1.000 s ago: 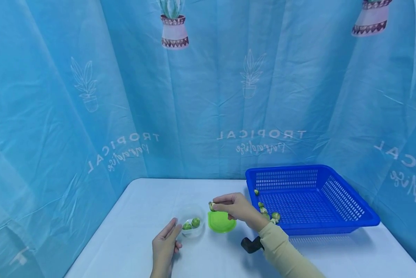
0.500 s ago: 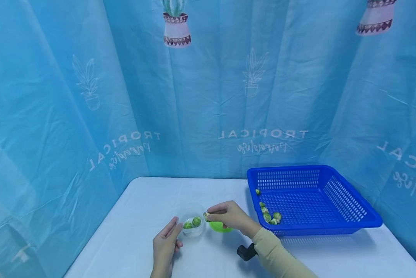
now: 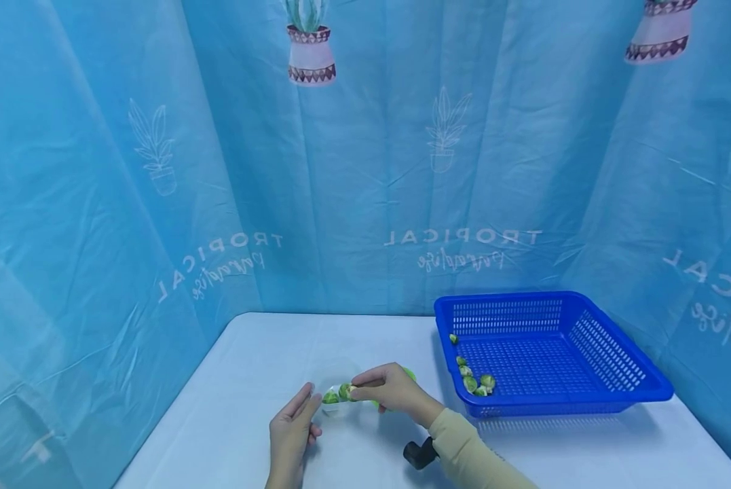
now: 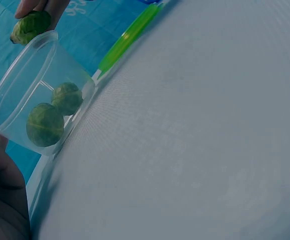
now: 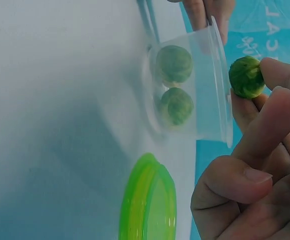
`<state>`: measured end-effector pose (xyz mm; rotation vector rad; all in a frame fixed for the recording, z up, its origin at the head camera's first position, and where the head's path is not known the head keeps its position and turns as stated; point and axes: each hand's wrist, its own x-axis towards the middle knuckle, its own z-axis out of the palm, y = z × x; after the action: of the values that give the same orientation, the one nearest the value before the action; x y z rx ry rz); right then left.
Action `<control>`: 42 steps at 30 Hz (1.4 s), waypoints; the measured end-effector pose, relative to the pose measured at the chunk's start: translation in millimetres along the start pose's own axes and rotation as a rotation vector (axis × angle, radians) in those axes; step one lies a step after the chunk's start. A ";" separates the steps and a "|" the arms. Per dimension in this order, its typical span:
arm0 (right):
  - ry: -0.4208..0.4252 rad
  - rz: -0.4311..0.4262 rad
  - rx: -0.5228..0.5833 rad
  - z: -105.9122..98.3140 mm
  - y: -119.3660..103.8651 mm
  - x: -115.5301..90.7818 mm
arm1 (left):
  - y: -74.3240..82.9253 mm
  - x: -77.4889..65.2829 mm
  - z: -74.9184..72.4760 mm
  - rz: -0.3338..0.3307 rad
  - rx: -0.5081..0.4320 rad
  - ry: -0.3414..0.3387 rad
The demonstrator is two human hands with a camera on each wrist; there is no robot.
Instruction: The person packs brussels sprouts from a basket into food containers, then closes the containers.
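My right hand (image 3: 396, 392) pinches a Brussels sprout (image 5: 246, 76) between thumb and fingers, just above the rim of a clear round plastic container (image 5: 207, 97). Inside that container lie two more Brussels sprouts (image 4: 45, 125), side by side on its bottom. At the container's left side, my left hand (image 3: 292, 429) holds the rim between thumb and fingers. The container stands upright on the white table. A bright green lid (image 5: 152, 200) lies to its right, mostly hidden behind the right hand in the head view.
A blue slotted basket (image 3: 569, 402) stands at the right, with several Brussels sprouts (image 3: 470, 384) along its left side. A black angled piece (image 3: 419, 454) shows beneath the right wrist. Blue printed curtains (image 3: 365, 170) enclose the white table (image 3: 249, 367) at the back and sides.
My right hand has moved left and slightly down with the Brussels sprout, from over the green lid to the container's rim. The left hand has stayed at the container.
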<state>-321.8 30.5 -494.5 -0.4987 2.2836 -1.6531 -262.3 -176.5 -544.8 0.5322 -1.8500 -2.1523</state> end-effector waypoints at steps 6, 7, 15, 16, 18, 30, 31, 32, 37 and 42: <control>0.006 0.001 -0.014 6.2 1.2 3.9 | -0.2 0.3 0.6 0.004 0.013 0.005; 0.007 0.004 -0.015 7.3 1.6 5.0 | -0.3 0.5 0.5 0.004 0.015 0.006; 0.018 0.040 -0.001 14.5 -1.0 7.4 | -0.5 1.3 0.7 0.009 0.016 0.008; 0.019 0.043 0.000 15.2 -0.8 8.0 | -0.6 1.3 0.6 0.009 0.017 0.007; 0.018 0.043 0.002 16.3 -0.3 9.0 | -0.9 1.5 0.4 0.008 0.014 0.005; 0.020 0.011 -0.034 19.0 2.9 15.3 | -3.6 2.4 -1.5 0.009 -0.013 -0.011; 0.019 0.008 -0.031 19.2 3.2 15.4 | -3.7 2.2 -1.7 0.008 -0.015 -0.012; 0.017 0.003 -0.029 19.4 3.5 15.5 | -4.0 2.1 -1.8 0.008 -0.017 -0.013; 0.012 -0.007 0.000 19.7 5.4 15.7 | -4.0 1.1 -1.6 0.009 -0.018 -0.016; 0.009 -0.013 0.004 19.2 5.0 14.2 | -4.0 0.8 -1.6 0.012 -0.017 -0.018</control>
<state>-327.2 9.4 -505.4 -0.5080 2.2871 -1.6693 -262.1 -177.6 -549.1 0.4986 -1.8378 -2.1698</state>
